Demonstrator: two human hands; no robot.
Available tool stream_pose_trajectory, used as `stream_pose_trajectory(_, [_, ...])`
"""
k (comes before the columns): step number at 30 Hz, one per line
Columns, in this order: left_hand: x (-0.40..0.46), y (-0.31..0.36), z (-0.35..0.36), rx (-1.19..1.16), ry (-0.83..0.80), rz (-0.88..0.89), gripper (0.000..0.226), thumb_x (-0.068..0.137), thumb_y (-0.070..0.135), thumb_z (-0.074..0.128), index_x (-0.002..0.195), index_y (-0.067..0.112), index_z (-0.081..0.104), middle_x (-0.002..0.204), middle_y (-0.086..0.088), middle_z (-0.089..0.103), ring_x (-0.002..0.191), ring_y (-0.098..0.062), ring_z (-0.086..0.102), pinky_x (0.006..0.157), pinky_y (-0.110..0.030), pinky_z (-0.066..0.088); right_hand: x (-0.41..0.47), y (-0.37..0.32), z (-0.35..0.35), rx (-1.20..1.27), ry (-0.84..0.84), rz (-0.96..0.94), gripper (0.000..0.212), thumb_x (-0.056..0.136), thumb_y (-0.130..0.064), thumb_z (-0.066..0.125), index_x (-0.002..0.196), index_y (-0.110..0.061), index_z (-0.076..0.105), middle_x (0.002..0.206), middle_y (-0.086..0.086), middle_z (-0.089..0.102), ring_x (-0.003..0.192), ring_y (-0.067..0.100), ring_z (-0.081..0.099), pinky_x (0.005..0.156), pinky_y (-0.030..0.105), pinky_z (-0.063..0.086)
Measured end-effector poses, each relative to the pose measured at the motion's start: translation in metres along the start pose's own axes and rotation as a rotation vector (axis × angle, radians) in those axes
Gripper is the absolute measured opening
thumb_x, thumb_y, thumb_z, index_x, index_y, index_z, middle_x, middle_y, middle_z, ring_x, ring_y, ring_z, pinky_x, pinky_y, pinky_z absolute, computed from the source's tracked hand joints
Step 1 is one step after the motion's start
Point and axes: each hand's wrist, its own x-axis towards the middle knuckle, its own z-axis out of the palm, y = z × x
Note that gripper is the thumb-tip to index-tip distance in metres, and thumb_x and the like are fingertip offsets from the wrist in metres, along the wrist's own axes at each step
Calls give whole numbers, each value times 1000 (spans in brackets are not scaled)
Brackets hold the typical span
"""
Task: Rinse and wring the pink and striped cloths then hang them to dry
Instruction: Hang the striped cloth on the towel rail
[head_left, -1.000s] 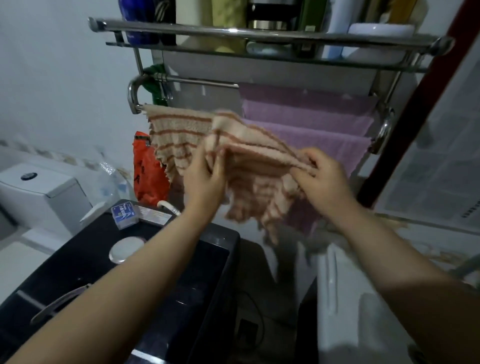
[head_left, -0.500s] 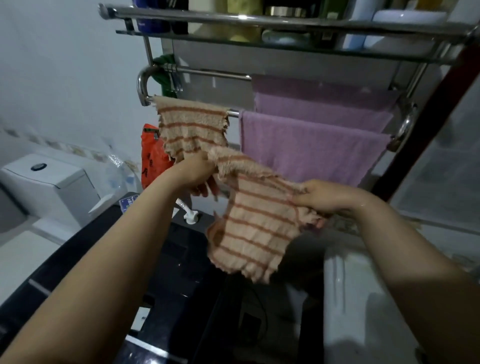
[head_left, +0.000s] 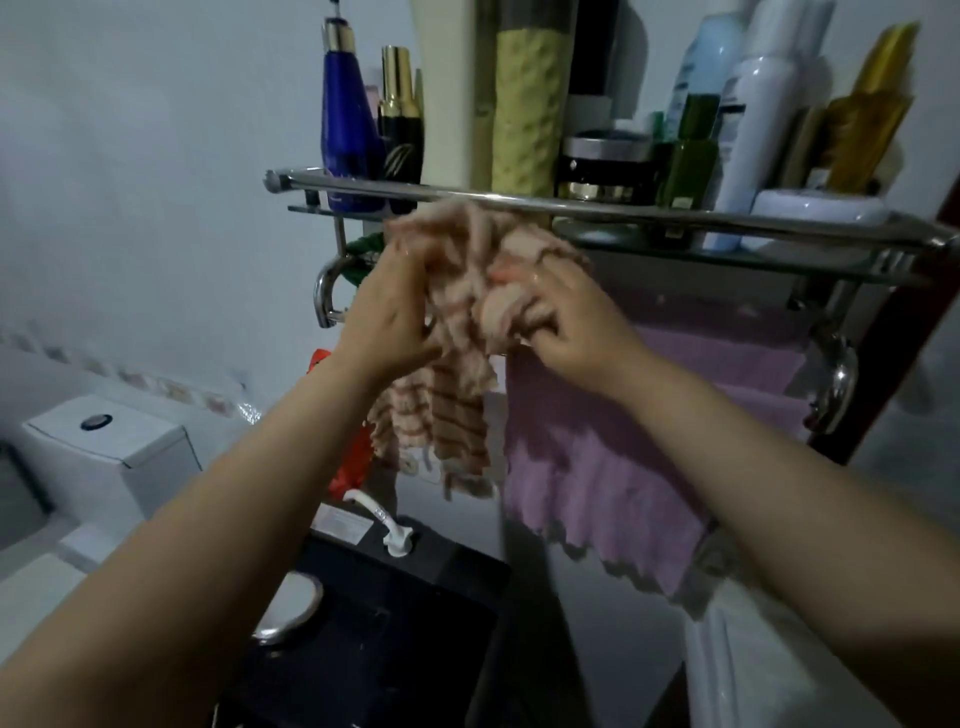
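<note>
A peach cloth with brown stripes is bunched between both hands just in front of the chrome towel rack. My left hand grips its left side and my right hand grips its right side, with the lower part hanging down between them. A second striped cloth hangs behind it, mostly hidden. The pink cloth is draped over the lower rail to the right, spread flat.
Several bottles and jars stand on the rack's shelf. A toilet cistern is at the left. Below are a black cabinet top with a white razor, and an orange bag against the wall.
Both hands have lifted the striped cloth from waist height up to the rack and gathered it into a bunch. The view has tilted upward, showing the bottles on the shelf.
</note>
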Motion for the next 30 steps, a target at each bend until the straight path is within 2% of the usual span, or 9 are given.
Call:
stream_pose_trajectory(3, [-16, -45, 6, 303, -209, 91, 52, 81, 39, 54, 120, 9, 39, 120, -28, 52, 117, -35, 42, 104, -50, 36, 6, 14, 17, -396, -338, 44, 67, 79, -32, 38, 146, -27, 32, 131, 7, 45, 126, 28, 37, 105, 48, 28])
stream_pose_trajectory(6, [-10, -61, 4, 453, -310, -38, 64, 78, 46, 43, 130, 10, 37, 133, -27, 47, 131, -40, 35, 113, -61, 17, 25, 15, 20, -455, -406, 110, 64, 87, -33, 37, 149, -32, 19, 138, 4, 37, 130, 26, 30, 105, 47, 27])
stream_pose_trajectory(10, [-7, -62, 3, 474, -310, -122, 79, 73, 56, 44, 136, 8, 43, 131, -24, 48, 129, -36, 34, 116, -54, 13, 65, 11, 23, -192, -407, 311, 49, 92, -30, 41, 141, -35, 36, 144, 5, 44, 129, 28, 43, 107, 40, 35])
stream_pose_trajectory(13, [-20, -64, -2, 337, -193, -163, 62, 77, 45, 53, 131, 13, 52, 131, -19, 52, 123, -35, 41, 107, -51, 33, 78, 6, 27, -38, -417, 421, 36, 95, -19, 42, 128, -21, 54, 132, 5, 57, 118, 26, 54, 92, 25, 41])
stream_pose_trajectory(17, [-10, -59, -16, 152, 2, -431, 38, 82, 30, 51, 114, 15, 67, 109, -12, 67, 101, -33, 60, 81, -37, 48, 80, 12, 22, 4, -370, 561, 27, 93, -11, 46, 112, -6, 65, 109, 13, 67, 97, 29, 63, 80, 33, 49])
stream_pose_trajectory(22, [3, -81, -29, 354, -259, -817, 32, 83, 13, 51, 109, 17, 68, 96, -14, 69, 87, -33, 63, 73, -36, 51, 62, 29, 13, 316, -246, 797, 21, 87, -20, 67, 107, -16, 61, 81, 5, 63, 55, 12, 55, 44, 20, 45])
stream_pose_trajectory(25, [11, -92, -32, 33, -102, -962, 19, 84, 5, 50, 89, 12, 67, 78, -14, 60, 66, -27, 53, 56, -28, 44, 56, 39, 5, 311, -308, 791, 17, 80, -24, 74, 95, -23, 65, 87, 3, 66, 73, 16, 58, 62, 25, 47])
stream_pose_trajectory(27, [19, -93, -33, -382, -24, -1122, 19, 89, 0, 46, 88, 11, 62, 75, -13, 57, 63, -23, 52, 47, -22, 46, 53, 41, 3, 460, -193, 850, 16, 81, -25, 72, 95, -21, 65, 78, -2, 66, 70, 13, 56, 56, 21, 42])
stream_pose_trajectory(30, [21, -86, -31, -811, -124, -1152, 22, 92, 1, 49, 110, 8, 61, 95, -12, 64, 80, -22, 64, 63, -27, 57, 48, 35, 8, 758, -19, 897, 9, 88, -20, 62, 80, -16, 63, 52, -8, 58, 55, 11, 47, 46, 20, 35])
